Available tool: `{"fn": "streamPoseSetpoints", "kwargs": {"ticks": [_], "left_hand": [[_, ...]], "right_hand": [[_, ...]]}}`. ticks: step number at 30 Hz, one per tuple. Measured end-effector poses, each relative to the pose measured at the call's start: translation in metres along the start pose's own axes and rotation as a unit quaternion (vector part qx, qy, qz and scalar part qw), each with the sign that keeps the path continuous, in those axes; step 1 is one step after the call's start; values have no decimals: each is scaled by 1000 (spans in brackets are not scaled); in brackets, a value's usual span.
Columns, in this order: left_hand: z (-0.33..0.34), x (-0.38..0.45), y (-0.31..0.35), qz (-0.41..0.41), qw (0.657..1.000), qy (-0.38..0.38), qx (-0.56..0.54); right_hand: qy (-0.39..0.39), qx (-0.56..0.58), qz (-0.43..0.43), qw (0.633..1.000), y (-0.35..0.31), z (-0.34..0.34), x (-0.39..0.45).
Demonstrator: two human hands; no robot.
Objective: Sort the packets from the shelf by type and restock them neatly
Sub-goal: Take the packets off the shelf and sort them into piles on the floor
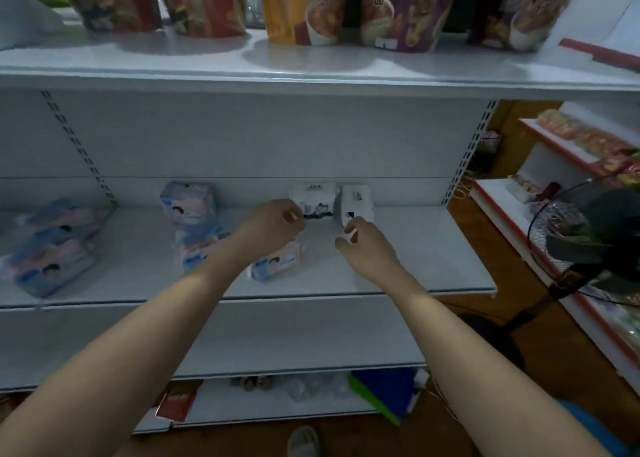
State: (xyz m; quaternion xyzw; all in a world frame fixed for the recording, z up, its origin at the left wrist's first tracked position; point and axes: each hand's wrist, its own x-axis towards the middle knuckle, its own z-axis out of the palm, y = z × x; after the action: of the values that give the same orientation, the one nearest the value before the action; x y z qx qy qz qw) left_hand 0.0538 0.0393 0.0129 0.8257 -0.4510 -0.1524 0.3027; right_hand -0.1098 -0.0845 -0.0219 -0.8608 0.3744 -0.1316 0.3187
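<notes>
Hands over middle shelf [415, 248], both empty. Left hand [273, 222] loosely curled, just near white packet [313, 200] at far centre; touching or not, cannot tell. Right hand [363, 245] loosely curled too, fingertips just near second white packet [356, 202] standing to right of first. Blue-pink packets: one upright far [187, 202], one near it [201, 247], one partly under left wrist [277, 264], pile at left [48, 248]. Tall pouches [398, 9] on top shelf. Fan [595, 235] at right.
</notes>
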Motion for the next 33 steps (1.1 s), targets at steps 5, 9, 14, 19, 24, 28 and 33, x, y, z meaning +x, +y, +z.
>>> {"fn": "streamPoseSetpoints", "kwargs": {"ticks": [5,9,14,19,24,28,33], "left_hand": [[13,90,-9,7,999,-6,46],[31,141,-14,9,992,-27,124],[61,176,-30,10,981,-75,180],[83,185,-33,16,965,-38,260],[97,181,-23,-27,947,-38,319],[91,175,-8,-57,940,-64,331],[70,142,13,-72,971,-14,228]], "right_hand": [[73,26,67,995,16,-4,65],[87,22,100,991,14,-1,112],[44,1,129,991,19,19,145],[29,-12,143,989,37,32,162],[25,-43,88,995,52,25,160],[-31,48,63,996,74,1,155],[-53,123,51,990,99,-43,148]]}}
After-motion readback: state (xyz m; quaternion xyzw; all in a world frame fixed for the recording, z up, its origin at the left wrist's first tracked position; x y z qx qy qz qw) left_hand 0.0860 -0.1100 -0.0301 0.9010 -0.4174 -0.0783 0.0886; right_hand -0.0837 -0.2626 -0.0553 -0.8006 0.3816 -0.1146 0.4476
